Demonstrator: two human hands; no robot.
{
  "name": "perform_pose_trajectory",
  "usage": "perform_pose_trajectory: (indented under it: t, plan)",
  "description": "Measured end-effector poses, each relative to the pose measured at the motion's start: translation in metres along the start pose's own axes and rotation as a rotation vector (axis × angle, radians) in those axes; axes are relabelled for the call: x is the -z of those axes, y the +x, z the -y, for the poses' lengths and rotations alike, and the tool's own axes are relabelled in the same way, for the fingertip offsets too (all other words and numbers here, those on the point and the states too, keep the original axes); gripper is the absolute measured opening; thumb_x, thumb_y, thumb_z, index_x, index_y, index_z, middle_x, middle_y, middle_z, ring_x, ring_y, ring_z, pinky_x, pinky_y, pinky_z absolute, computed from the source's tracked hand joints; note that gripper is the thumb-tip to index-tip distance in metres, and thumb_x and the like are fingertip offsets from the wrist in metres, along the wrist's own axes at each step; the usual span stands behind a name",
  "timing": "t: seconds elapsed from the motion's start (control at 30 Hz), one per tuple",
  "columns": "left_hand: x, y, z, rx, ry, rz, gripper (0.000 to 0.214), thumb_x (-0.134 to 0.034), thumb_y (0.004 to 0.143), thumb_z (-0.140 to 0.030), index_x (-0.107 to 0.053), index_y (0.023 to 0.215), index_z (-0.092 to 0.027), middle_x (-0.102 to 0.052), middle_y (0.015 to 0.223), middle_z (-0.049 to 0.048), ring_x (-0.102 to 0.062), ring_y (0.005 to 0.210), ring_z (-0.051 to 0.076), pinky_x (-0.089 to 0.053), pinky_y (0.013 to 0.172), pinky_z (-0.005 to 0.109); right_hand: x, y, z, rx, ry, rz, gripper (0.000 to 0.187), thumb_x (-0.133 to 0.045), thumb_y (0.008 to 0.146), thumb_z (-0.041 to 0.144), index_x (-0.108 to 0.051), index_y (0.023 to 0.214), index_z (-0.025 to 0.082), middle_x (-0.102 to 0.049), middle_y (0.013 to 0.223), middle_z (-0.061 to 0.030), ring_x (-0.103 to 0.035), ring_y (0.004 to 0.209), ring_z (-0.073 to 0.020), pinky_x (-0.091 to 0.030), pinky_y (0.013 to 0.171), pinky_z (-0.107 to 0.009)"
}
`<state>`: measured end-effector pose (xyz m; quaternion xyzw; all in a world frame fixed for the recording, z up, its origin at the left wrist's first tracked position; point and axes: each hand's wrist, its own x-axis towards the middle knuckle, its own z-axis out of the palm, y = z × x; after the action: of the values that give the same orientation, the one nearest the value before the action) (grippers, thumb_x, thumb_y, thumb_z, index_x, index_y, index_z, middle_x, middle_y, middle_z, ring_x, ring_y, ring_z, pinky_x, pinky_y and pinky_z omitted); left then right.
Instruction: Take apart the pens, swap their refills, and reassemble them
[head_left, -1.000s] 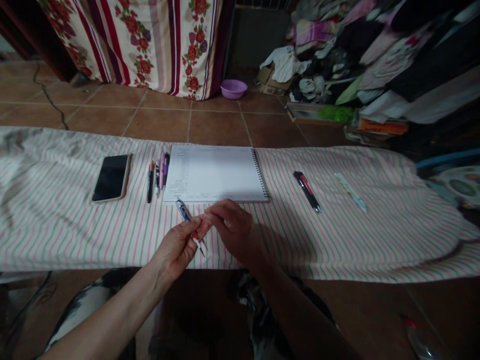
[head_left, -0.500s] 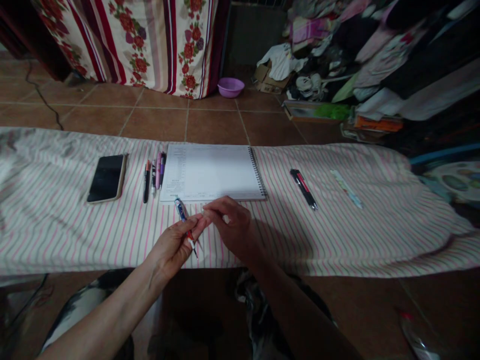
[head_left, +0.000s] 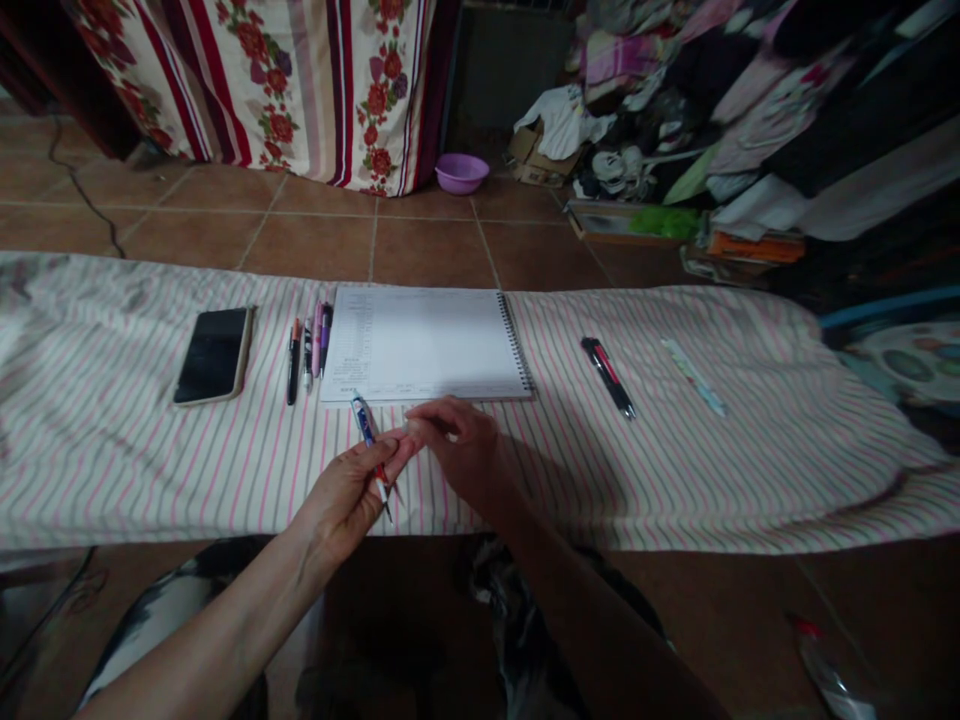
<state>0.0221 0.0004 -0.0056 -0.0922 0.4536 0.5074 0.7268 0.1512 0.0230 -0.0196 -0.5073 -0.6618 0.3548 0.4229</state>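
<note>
While a dark phone [head_left: 212, 355] and a row of pens [head_left: 307, 350] lie on the striped cloth [head_left: 112, 440] off to my left, just beside the spiral notebook [head_left: 424, 343], my left hand [head_left: 341, 495] is closed around a blue pen [head_left: 367, 432], held tilted just in front of the notebook's near edge. My right hand [head_left: 465, 455] curls in against it, fingertips meeting my left ones at the barrel; whether they grip it I cannot tell. Farther right lie a black-and-red pen [head_left: 607, 376] and a pale strip [head_left: 694, 377].
</note>
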Motion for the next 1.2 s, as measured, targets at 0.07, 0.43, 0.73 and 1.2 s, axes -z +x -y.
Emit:
perform_pose_trajectory:
  t: [0.07,0.43,0.73,1.2]
  plan:
    - [-0.0001,-0.0005,0.0001,0.023,0.005,-0.012,0.022,-0.044,0.077,0.008,-0.061,0.089,0.001,-0.067,0.079,0.0154,-0.068,0.070,0.017,-0.057,0.068,0.023,-0.0006,0.0001,0.0000,-0.170,0.144,0.021,0.008,-0.059,0.073,0.021,-0.067,0.074,0.019,-0.067,0.072,-0.0012,-0.060,0.067,-0.0138,-0.046,0.064,-0.026]
    - [-0.0008,-0.0078,0.0008,0.024,0.028,-0.014,0.018,-0.045,0.079,0.006,-0.060,0.076,-0.003,-0.066,0.072,0.0111,-0.067,0.062,0.013,-0.057,0.062,0.018,-0.0060,0.0010,-0.0057,-0.576,0.645,0.103,0.021,-0.067,0.066,0.035,-0.063,0.064,0.014,-0.061,0.058,0.0004,-0.052,0.051,-0.0076,-0.041,0.051,-0.021]
    - [0.0003,-0.0073,0.0013,0.005,0.053,0.029,0.017,-0.048,0.078,0.006,-0.061,0.076,-0.005,-0.067,0.074,0.0105,-0.068,0.067,0.015,-0.057,0.064,0.020,-0.0046,0.0029,-0.0074,-0.688,0.748,0.169,0.028,-0.071,0.060,0.040,-0.061,0.063,0.014,-0.061,0.060,0.0009,-0.052,0.051,-0.0063,-0.041,0.051,-0.019]
    - [0.0056,-0.0057,0.0032,-0.032,0.096,0.097,0.014,-0.051,0.078,0.004,-0.063,0.075,-0.004,-0.067,0.080,0.0124,-0.067,0.072,0.015,-0.056,0.073,0.024,-0.0065,0.0044,-0.0062,-0.703,0.821,0.212,0.026,-0.072,0.060,0.035,-0.059,0.063,0.013,-0.058,0.058,0.0025,-0.050,0.050,-0.0060,-0.040,0.050,-0.020]
